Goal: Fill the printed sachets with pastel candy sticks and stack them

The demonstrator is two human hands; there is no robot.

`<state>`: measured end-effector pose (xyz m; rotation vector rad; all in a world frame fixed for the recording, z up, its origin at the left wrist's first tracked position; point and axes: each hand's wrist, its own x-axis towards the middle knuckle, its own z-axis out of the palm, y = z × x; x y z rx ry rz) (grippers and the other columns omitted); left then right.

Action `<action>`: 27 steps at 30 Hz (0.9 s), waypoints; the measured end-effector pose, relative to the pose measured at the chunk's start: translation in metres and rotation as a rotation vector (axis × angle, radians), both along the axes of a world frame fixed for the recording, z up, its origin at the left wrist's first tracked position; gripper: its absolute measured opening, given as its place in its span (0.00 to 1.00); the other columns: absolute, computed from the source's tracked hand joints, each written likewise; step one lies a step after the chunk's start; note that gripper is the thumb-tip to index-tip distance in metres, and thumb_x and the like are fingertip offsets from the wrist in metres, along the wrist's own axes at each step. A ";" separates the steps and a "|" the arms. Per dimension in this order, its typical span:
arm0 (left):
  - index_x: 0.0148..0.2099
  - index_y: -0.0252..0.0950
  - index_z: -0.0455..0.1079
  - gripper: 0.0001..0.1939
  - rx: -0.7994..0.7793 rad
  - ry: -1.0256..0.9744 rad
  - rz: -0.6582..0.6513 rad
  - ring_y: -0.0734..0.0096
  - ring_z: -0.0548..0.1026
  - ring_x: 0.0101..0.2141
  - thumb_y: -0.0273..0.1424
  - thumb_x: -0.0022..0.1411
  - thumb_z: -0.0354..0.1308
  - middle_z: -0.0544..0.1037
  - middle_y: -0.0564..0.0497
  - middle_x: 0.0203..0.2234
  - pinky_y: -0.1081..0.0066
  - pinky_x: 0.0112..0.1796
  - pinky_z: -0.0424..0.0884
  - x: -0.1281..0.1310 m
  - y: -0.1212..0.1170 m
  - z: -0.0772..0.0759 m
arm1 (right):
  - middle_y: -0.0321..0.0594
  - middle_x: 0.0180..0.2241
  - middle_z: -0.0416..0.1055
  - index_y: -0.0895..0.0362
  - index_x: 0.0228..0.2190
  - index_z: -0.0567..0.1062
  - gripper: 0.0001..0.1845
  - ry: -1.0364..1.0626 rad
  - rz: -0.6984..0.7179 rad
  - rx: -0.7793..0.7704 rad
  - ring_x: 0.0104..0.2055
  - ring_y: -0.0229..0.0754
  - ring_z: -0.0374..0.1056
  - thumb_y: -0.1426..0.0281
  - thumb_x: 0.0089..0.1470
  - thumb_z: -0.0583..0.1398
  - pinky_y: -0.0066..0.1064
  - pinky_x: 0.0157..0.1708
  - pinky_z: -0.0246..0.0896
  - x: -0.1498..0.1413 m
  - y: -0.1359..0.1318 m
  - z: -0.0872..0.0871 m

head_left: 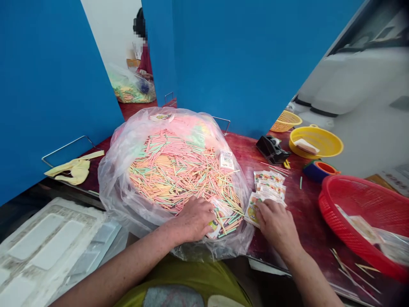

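Observation:
A large clear plastic bag [116, 187] lies wide open on the table, full of thin pink, green and yellow sticks [172, 170]. At its near edge my left hand [196, 217] is closed on a printed paper packet [220, 209], with loose sticks around it. My right hand [277, 221] pinches another printed packet [252, 209] just right of the bag. Beyond those fingers lies a small stack of similar packets [270, 181], overlapping one another. One more packet [226, 160] rests on the sticks at the bag's right side.
Right of the stack stand a red basket [335, 213], a yellow basket [332, 149] and a black tape dispenser [271, 149]. Blue partitions [223, 64] rise behind the bag. A yellow cloth item [75, 170] lies at left, above a foam box lid [47, 234]. Another person [145, 59] sits beyond the gap.

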<state>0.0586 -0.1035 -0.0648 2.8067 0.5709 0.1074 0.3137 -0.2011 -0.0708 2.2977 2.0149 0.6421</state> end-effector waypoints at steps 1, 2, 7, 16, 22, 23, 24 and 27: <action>0.39 0.39 0.71 0.10 0.017 0.023 -0.017 0.62 0.65 0.42 0.37 0.55 0.56 0.71 0.49 0.42 0.62 0.41 0.57 0.000 0.000 0.000 | 0.46 0.36 0.67 0.55 0.37 0.72 0.10 -0.022 -0.004 -0.035 0.36 0.46 0.62 0.71 0.52 0.53 0.34 0.28 0.55 0.002 0.001 -0.004; 0.39 0.40 0.71 0.11 0.024 0.029 -0.031 0.62 0.65 0.43 0.37 0.55 0.55 0.71 0.49 0.43 0.62 0.41 0.57 -0.001 0.001 0.000 | 0.46 0.35 0.67 0.56 0.37 0.72 0.10 -0.046 -0.029 -0.052 0.35 0.47 0.61 0.71 0.51 0.54 0.34 0.26 0.54 0.006 0.002 -0.008; 0.37 0.41 0.71 0.09 0.069 -0.047 -0.050 0.63 0.65 0.41 0.37 0.57 0.53 0.71 0.51 0.41 0.62 0.39 0.55 -0.009 0.003 -0.003 | 0.47 0.36 0.67 0.54 0.37 0.72 0.12 -0.055 -0.031 0.021 0.36 0.51 0.62 0.67 0.54 0.52 0.38 0.27 0.54 0.021 0.022 -0.011; 0.28 0.36 0.69 0.14 0.071 -0.079 0.026 0.70 0.66 0.31 0.34 0.62 0.46 0.73 0.52 0.25 0.65 0.36 0.56 -0.057 0.012 0.009 | 0.46 0.43 0.66 0.56 0.39 0.70 0.16 0.065 0.611 -0.286 0.44 0.49 0.58 0.78 0.45 0.55 0.38 0.38 0.51 -0.124 0.119 0.035; 0.31 0.37 0.70 0.11 -0.014 -0.025 0.221 0.68 0.66 0.37 0.38 0.58 0.52 0.73 0.52 0.31 0.67 0.38 0.57 -0.092 0.029 0.002 | 0.47 0.39 0.67 0.59 0.35 0.71 0.13 -0.003 0.711 -0.495 0.44 0.49 0.58 0.74 0.43 0.57 0.41 0.42 0.49 -0.137 0.146 0.032; 0.31 0.37 0.70 0.10 -0.026 -0.026 0.213 0.68 0.66 0.37 0.37 0.57 0.53 0.72 0.52 0.31 0.67 0.38 0.57 -0.092 0.030 0.000 | 0.47 0.38 0.67 0.59 0.33 0.71 0.10 -0.008 0.719 -0.481 0.43 0.49 0.58 0.74 0.44 0.56 0.41 0.42 0.49 -0.136 0.146 0.030; 0.31 0.37 0.70 0.10 -0.034 -0.029 0.207 0.68 0.66 0.37 0.37 0.57 0.53 0.72 0.52 0.31 0.68 0.38 0.57 -0.091 0.031 -0.003 | 0.47 0.39 0.67 0.59 0.33 0.71 0.10 -0.010 0.724 -0.464 0.44 0.49 0.58 0.75 0.45 0.55 0.41 0.43 0.49 -0.136 0.145 0.027; 0.30 0.38 0.71 0.09 -0.047 -0.035 0.198 0.69 0.66 0.36 0.36 0.56 0.54 0.72 0.53 0.30 0.68 0.37 0.58 -0.087 0.034 -0.006 | 0.46 0.44 0.65 0.57 0.37 0.70 0.14 -0.011 0.730 -0.413 0.47 0.50 0.56 0.76 0.46 0.54 0.45 0.47 0.47 -0.134 0.142 0.014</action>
